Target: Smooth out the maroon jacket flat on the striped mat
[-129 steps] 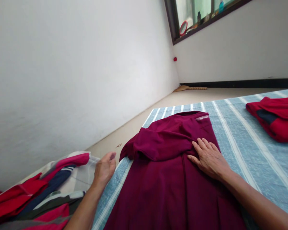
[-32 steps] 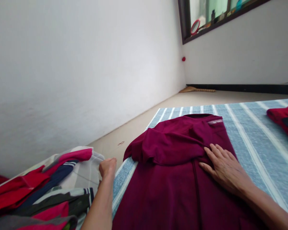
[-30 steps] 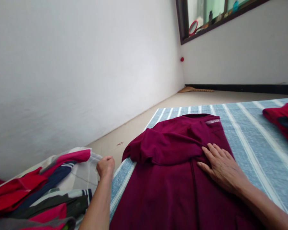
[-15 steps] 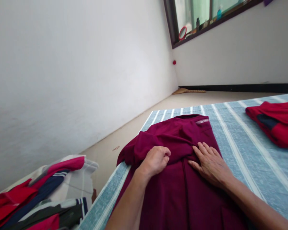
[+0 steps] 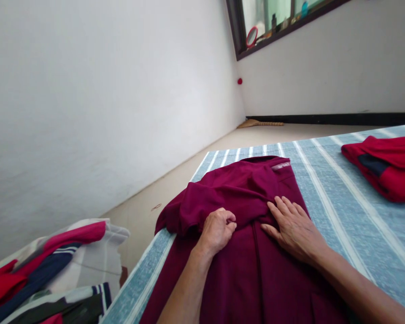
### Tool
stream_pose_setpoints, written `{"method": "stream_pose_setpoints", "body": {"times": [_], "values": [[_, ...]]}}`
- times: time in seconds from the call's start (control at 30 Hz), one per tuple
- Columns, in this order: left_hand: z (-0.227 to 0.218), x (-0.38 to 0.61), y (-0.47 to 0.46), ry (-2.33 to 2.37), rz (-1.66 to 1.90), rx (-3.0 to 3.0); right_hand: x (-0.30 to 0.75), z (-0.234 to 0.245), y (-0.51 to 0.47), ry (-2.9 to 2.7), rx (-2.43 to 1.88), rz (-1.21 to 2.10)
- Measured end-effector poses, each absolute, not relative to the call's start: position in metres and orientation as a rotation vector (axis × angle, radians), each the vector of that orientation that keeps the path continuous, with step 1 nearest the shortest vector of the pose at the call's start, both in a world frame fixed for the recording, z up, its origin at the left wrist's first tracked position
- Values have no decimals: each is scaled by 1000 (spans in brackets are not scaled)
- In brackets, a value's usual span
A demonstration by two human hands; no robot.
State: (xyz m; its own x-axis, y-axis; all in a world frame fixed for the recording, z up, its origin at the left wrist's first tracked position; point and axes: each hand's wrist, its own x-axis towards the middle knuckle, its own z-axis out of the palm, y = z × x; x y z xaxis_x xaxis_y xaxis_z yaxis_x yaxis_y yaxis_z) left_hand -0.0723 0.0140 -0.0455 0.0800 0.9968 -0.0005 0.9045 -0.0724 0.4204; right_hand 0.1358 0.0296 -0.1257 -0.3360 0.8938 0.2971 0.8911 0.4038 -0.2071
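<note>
A maroon jacket (image 5: 236, 265) lies spread on the striped bed cover, its front seam running towards me and a sleeve (image 5: 219, 195) bunched across its upper part. A pale lettered strip shows at its far right corner. My left hand (image 5: 218, 229) is closed, its curled fingers gripping the cloth just below the bunched sleeve; the fingertips are partly hidden. Flat on the jacket's right side rests my right hand (image 5: 292, 229), fingers stretched out and holding nothing.
A folded red garment (image 5: 388, 168) sits on the blue-and-white striped cover (image 5: 337, 211) to the right. Low at the left, several red, navy and dark clothes (image 5: 50, 265) are heaped on pale cloth. Past the bed are a white wall (image 5: 121, 90) and a broom-like thing (image 5: 259, 123) on the floor.
The whole view has shifted slightly, so the bed and clothes sit a little further left and higher. Both hands keep nearly the same place on the jacket.
</note>
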Motion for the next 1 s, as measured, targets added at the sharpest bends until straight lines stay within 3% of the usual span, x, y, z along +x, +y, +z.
{"method": "stream_pose_setpoints", "body": {"times": [0.43, 1.0], "values": [[-55, -67, 16, 1880, 402, 2209, 136, -122, 29, -2322, -1561, 23], [-57, -73, 21, 1873, 653, 1998, 136, -122, 29, -2314, -1557, 23]]}}
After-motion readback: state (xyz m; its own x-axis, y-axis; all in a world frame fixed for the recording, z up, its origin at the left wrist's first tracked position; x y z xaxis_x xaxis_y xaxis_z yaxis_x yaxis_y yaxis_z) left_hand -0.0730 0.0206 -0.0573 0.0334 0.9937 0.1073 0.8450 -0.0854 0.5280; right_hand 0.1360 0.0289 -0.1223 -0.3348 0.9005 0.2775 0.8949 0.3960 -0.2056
